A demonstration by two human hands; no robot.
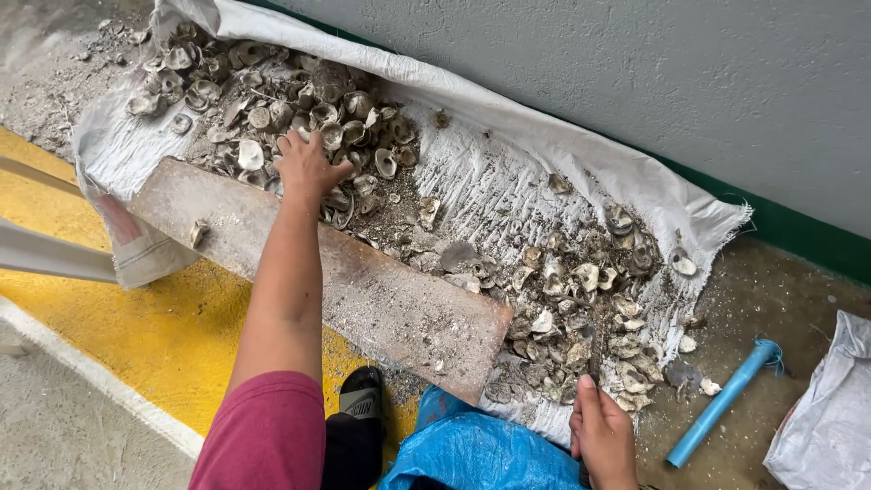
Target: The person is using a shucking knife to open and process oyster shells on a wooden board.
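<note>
My left hand (307,163) reaches far forward, palm down with fingers spread, and rests on a pile of grey oyster shells (272,100) at the upper left of a white woven sheet (508,172). My right hand (601,437) is low at the bottom edge with its fingers curled, and a dark narrow tool (594,366) pokes out above the thumb. It sits beside a second heap of shells (581,308) at the sheet's lower right. A worn brown board (363,290) lies slantwise between the two heaps, under my left forearm.
A grey wall with a green base strip (798,236) runs behind the sheet. A blue pipe piece (721,402) lies on the dirty floor at right, beside a white sack (826,426). Blue plastic (472,454) and a black sandal (361,399) are below, on yellow painted floor (154,336).
</note>
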